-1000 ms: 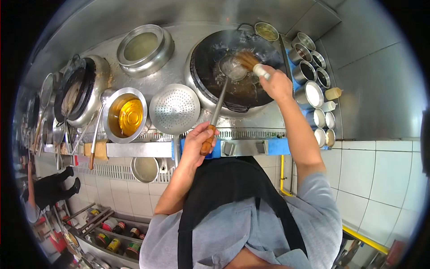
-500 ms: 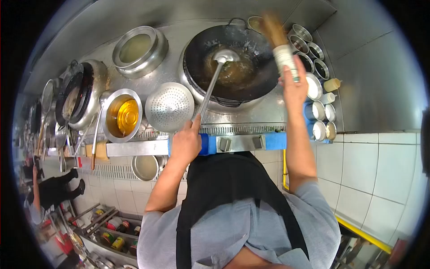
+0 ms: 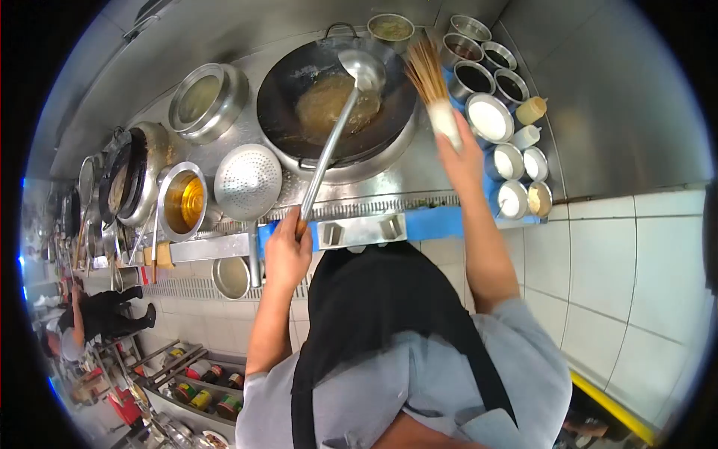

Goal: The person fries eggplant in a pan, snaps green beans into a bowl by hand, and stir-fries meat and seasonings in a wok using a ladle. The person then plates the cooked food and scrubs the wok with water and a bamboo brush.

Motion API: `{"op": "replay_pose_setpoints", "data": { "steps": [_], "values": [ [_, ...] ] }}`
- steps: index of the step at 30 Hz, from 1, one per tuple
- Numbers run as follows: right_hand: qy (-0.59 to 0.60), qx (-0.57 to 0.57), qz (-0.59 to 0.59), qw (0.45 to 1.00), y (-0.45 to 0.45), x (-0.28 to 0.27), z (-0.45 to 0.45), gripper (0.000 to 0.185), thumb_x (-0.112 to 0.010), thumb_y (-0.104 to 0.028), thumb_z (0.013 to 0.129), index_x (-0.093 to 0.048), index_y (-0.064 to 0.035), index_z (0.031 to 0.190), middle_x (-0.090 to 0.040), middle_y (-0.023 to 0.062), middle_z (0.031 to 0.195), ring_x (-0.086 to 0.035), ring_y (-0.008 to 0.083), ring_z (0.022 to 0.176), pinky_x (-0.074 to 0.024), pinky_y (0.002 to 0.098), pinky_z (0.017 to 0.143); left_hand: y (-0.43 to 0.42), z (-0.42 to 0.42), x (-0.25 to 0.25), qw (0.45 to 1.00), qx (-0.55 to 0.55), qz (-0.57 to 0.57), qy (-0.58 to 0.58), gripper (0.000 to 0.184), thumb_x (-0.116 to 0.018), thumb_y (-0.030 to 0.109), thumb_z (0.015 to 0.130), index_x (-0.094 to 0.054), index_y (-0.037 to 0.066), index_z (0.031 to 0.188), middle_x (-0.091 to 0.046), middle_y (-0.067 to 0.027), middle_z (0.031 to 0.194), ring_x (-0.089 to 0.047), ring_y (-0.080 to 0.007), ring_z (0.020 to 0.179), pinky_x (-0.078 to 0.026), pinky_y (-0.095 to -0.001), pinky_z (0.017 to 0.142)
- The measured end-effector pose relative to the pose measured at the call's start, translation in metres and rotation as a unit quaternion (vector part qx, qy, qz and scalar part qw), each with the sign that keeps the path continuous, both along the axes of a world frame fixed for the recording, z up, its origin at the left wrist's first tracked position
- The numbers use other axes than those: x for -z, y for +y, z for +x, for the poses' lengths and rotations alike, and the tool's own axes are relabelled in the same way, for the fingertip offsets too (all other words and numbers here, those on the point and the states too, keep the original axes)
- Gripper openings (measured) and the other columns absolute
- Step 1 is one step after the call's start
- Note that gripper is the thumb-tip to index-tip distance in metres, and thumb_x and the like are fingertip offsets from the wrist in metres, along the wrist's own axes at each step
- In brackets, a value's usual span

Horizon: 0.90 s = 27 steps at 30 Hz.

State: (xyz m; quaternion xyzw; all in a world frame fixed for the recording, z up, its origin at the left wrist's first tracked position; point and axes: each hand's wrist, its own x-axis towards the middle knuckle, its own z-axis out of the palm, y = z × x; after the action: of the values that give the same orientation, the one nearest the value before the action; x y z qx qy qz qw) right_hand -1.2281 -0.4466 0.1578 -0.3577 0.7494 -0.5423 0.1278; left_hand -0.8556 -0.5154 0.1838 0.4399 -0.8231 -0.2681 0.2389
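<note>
My left hand is closed around the handle end of a long metal ladle. The ladle's bowl is over the far right part of a black wok, which has brownish liquid in its bottom. In my right hand is a bamboo wok brush, gripped by its white-wrapped handle. Its bristles point up and away, beside the wok's right rim. Whether they touch anything I cannot tell.
Right of the brush stand several metal pots of seasonings and squeeze bottles. A perforated strainer, a bowl of yellow oil and a lidless pot sit left of the wok. Another person is at far left.
The view has shifted, so the wok appears farther left. My left hand has raised the ladle's bowl from the liquid. The brush, blurred before, now appears lower and nearer the wok's rim.
</note>
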Motion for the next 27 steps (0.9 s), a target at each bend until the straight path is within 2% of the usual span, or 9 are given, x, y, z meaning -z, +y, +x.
{"op": "replay_pose_setpoints", "data": {
  "steps": [2,4,7,16,18,21,23,26,27],
  "values": [
    [-0.155,0.009,-0.03,0.987,0.065,-0.011,-0.004,0.061,-0.07,-0.016,0.096,-0.052,-0.0102,0.155,-0.072,0.0094,0.117,-0.067,0.0128,0.082,-0.057,0.0307,0.071,0.029,0.0,0.009,0.998,-0.004,0.057,-0.007,0.046,-0.07,0.005,0.089,-0.062,-0.002,0.133,-0.072,-0.0256,0.098,-0.071,-0.0433,0.087,-0.057,-0.0462,0.079],
    [-0.168,0.006,-0.035,0.985,0.119,-0.007,-0.014,0.059,-0.068,-0.011,0.097,-0.052,-0.0076,0.154,-0.07,0.0078,0.117,-0.066,0.011,0.083,-0.0556,0.0257,0.068,0.054,-0.01,0.027,0.992,0.02,0.121,-0.023,0.047,-0.072,0.005,0.089,-0.062,-0.001,0.134,-0.072,-0.0245,0.1,-0.072,-0.0401,0.086,-0.057,-0.0435,0.077],
    [-0.176,0.036,0.031,0.983,0.187,-0.01,-0.022,0.058,-0.066,-0.007,0.097,-0.052,-0.0054,0.153,-0.069,0.0093,0.122,-0.065,0.0112,0.084,-0.0558,0.0267,0.068,0.097,-0.038,0.06,0.965,0.034,0.258,-0.018,0.046,-0.075,0.01,0.09,-0.063,0.002,0.134,-0.072,-0.0225,0.097,-0.073,-0.0364,0.086,-0.057,-0.0421,0.075],
    [-0.205,0.064,0.002,0.977,0.24,-0.022,-0.03,0.058,-0.065,-0.007,0.098,-0.05,-0.0061,0.155,-0.066,0.0119,0.131,-0.067,0.0132,0.085,-0.057,0.0274,0.067,0.151,-0.169,0.197,0.971,0.084,0.223,0.033,0.039,-0.069,0.018,0.096,-0.057,0.0,0.128,-0.071,-0.0243,0.105,-0.072,-0.0395,0.093,-0.057,-0.0453,0.085],
    [-0.182,0.058,0.019,0.981,0.23,-0.032,-0.036,0.058,-0.065,-0.008,0.098,-0.05,-0.0062,0.154,-0.067,0.012,0.13,-0.067,0.0132,0.082,-0.0568,0.0271,0.067,0.15,-0.2,0.212,0.925,0.118,0.361,0.02,0.034,-0.068,0.016,0.096,-0.058,0.001,0.125,-0.07,-0.0266,0.11,-0.071,-0.0429,0.1,-0.056,-0.0467,0.089],
    [-0.106,0.035,0.01,0.994,0.202,-0.042,-0.042,0.057,-0.066,-0.01,0.098,-0.051,-0.0057,0.152,-0.067,0.0115,0.129,-0.067,0.0126,0.08,-0.056,0.0265,0.065,0.134,-0.213,0.198,0.914,0.209,0.347,-0.007,0.038,-0.068,0.014,0.094,-0.06,0.001,0.128,-0.069,-0.025,0.114,-0.069,-0.0425,0.106,-0.055,-0.047,0.092],
    [-0.063,0.005,-0.013,0.998,0.172,-0.06,-0.034,0.057,-0.068,-0.01,0.097,-0.052,-0.0049,0.151,-0.067,0.011,0.129,-0.067,0.0118,0.081,-0.0554,0.026,0.064,0.124,-0.186,0.186,0.955,0.197,0.206,0.08,0.04,-0.069,0.015,0.093,-0.062,0.001,0.131,-0.068,-0.023,0.118,-0.067,-0.0416,0.109,-0.055,-0.0467,0.094],
    [0.005,-0.064,0.008,0.998,0.105,-0.068,-0.002,0.059,-0.071,-0.01,0.095,-0.052,-0.0033,0.15,-0.067,0.0112,0.13,-0.069,0.0154,0.094,-0.058,0.0291,0.077,0.095,-0.121,0.16,0.974,0.12,0.151,0.122,0.043,-0.07,0.012,0.092,-0.064,0.002,0.134,-0.067,-0.0198,0.125,-0.067,-0.0374,0.112,-0.056,-0.0429,0.097],
    [0.063,-0.088,0.006,0.994,0.077,-0.052,0.005,0.061,-0.074,-0.009,0.093,-0.053,-0.0024,0.15,-0.068,0.0132,0.131,-0.068,0.0225,0.112,-0.0544,0.0344,0.098,0.081,-0.095,0.153,0.979,0.085,0.139,0.122,0.042,-0.071,0.011,0.092,-0.064,0.002,0.133,-0.066,-0.0198,0.125,-0.067,-0.0363,0.112,-0.056,-0.0421,0.097]
  ]
}}
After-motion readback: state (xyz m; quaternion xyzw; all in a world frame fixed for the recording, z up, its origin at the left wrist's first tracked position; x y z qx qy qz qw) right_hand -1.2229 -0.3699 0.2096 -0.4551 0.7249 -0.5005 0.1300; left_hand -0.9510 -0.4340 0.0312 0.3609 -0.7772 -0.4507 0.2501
